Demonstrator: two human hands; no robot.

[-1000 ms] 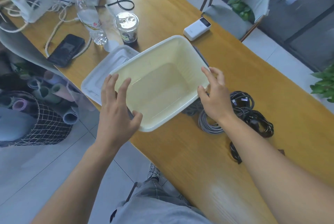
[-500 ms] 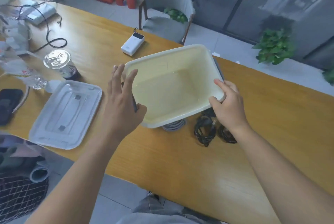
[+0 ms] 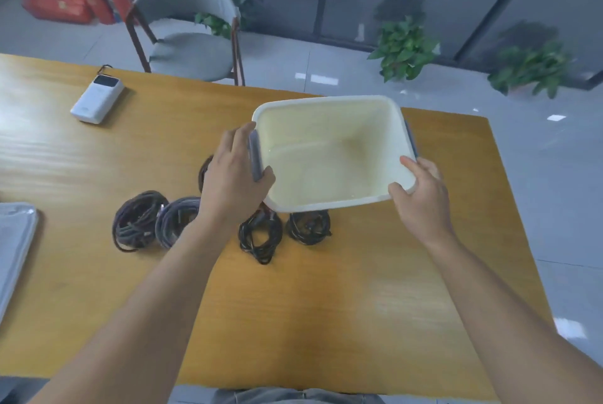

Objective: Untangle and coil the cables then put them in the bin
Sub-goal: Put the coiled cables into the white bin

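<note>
Two hands on the bin [image 3: 329, 155], head view only. Left hand [image 3: 233, 180] is clamped on the bin's left rim at the grey handle strip, thumb at the near corner and fingers wrapped over the outside. Right hand [image 3: 424, 194] pinches the near right corner of the rim, thumb on the near edge, fingers curled along the side. The bin is cream plastic, empty, tilted toward the camera, apparently held just above the table [image 3: 98, 158] toward its far right part. It looks light and stiff with smooth walls (likely slippery, so the rim and handles are the sensible hold).

Cables: dark coil [image 3: 138, 221] and grey coil [image 3: 177, 222] sit touching, left of the left forearm. Black coil [image 3: 259, 235] and second black coil [image 3: 308, 227] lie just beside the bin's near edge, partly under it. Another coil is mostly hidden behind the left hand. All look soft and floppy; best to grab across the whole bundle so the loops don't spring apart. None is binned yet.

A white power bank [image 3: 97, 99] lies near the far left edge.
</note>
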